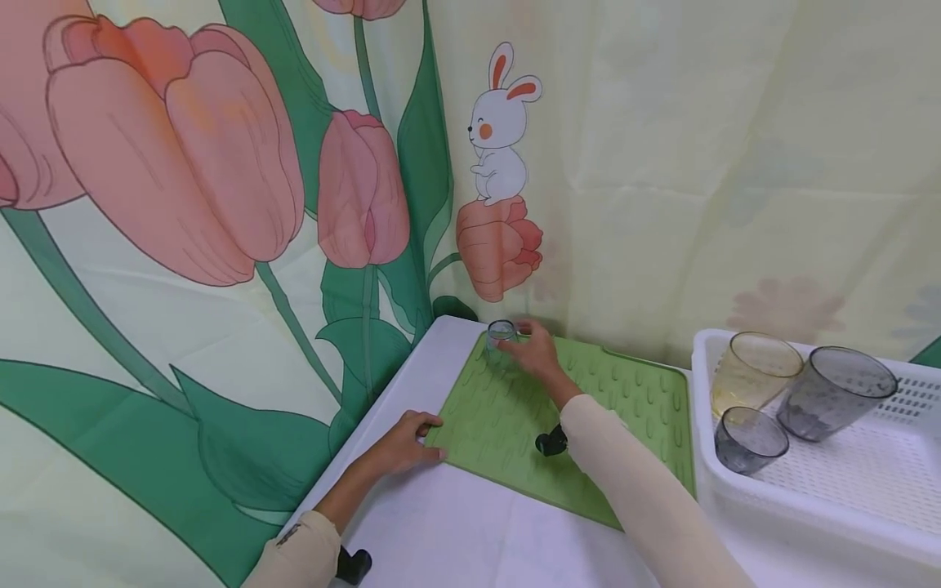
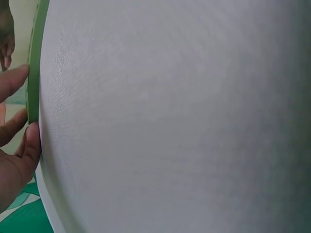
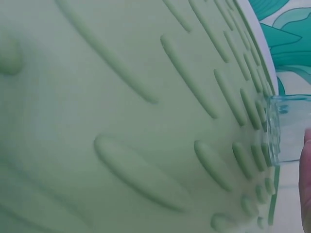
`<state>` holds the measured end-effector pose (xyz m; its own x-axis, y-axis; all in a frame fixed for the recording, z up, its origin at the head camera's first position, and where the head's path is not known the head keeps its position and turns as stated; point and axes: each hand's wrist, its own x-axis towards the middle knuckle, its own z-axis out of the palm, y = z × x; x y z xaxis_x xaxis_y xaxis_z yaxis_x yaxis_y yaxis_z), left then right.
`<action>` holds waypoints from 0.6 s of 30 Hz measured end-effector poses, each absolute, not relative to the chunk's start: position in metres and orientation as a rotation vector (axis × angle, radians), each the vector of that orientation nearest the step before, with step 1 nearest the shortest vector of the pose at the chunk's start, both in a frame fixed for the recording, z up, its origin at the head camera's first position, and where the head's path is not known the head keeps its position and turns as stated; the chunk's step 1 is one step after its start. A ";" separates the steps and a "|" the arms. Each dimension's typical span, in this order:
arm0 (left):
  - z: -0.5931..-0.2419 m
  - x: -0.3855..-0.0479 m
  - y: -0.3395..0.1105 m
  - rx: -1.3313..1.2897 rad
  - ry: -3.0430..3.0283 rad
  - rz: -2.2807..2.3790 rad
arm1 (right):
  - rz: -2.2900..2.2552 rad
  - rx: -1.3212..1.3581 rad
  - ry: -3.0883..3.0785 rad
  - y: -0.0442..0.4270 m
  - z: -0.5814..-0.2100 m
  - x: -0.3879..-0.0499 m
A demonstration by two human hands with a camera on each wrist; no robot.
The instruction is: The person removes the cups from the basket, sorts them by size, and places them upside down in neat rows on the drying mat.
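Holding glass (image 1: 494,349) (sleeve mark (image 1: 289,535) illegible)

My right hand (image 1: 535,351) holds a small, see-through, bluish glass (image 1: 496,336) near the far left corner of a green mat (image 1: 500,425). The mat lies flat, covered in long raised ridges, and my left hand (image 1: 400,445) touches its near left corner.

A mat (image 1: 507,416) (green) and basket (image 1: 860,474) occupy the table (image 1: 470,531).
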<state>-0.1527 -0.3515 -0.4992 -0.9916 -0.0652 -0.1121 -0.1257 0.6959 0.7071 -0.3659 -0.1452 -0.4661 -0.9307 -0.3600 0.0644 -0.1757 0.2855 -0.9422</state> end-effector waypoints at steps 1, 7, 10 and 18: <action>-0.499 -0.153 -0.351 -0.162 2.822 1.186 | -1.717 -0.502 2.379 -0.143 -0.466 -0.366; -0.497 -0.153 -0.349 -0.183 2.823 1.189 | -1.737 -0.512 2.342 -0.134 -0.462 -0.364; -0.497 -0.153 -0.349 -0.184 2.825 1.197 | -1.741 -0.529 2.345 -0.130 -0.460 -0.362; -0.498 -0.153 -0.350 -0.166 2.841 1.193 | -1.734 -0.523 2.370 -0.119 -0.455 -0.356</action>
<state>-0.1530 -0.3501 -0.4978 -0.9927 -0.0774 -0.0928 -0.1205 0.6954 0.7085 -0.3564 -0.1185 -0.4548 -0.9263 -0.3688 0.0768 -0.1847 0.2670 -0.9458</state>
